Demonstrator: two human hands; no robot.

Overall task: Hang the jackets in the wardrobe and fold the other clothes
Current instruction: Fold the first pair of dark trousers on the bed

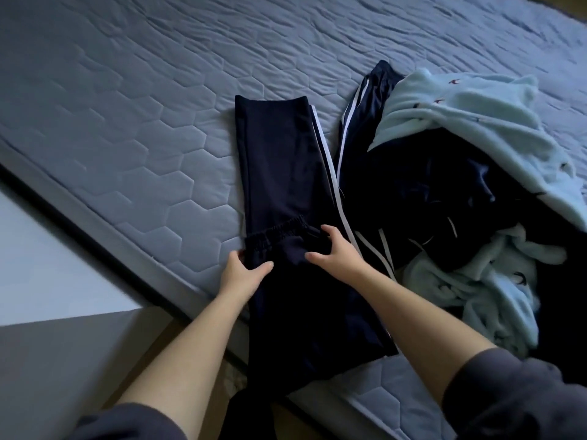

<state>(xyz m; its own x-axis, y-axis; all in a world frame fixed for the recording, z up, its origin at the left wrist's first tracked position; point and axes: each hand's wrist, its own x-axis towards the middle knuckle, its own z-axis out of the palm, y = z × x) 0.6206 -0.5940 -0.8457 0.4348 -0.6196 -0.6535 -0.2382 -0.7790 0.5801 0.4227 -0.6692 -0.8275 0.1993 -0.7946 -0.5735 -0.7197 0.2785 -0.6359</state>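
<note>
Evidently we are mid-fold on the navy track trousers (286,160). They lie lengthwise on the quilted mattress (127,122), with the white side stripe along their right edge and the near end spilling over the mattress edge toward us. The elastic waistband (276,235) sits on top of the legs about halfway along, so the cloth is doubled there. Whether the far end is a fold or the cuffs, we cannot tell.

Our left hand (244,274) grips the waistband's left corner, fingers curled round the edge and thumb on top. Our right hand (333,252) arches over the right side, thumb and fingertips pinching the fabric. We judge that 2 hands on 2 corners keep the band square and taut, so the layers stack without twisting. The flat mattress gives a surface to smooth against.

The trousers are laid out on their own, just beside the unsorted heap, probably so nothing gets caught in the fold. That heap holds a second navy striped garment (352,144), partly buried under light blue fleece (460,122) and other dark clothes. Folding looks far from finished, and no wardrobe is in view.
</note>
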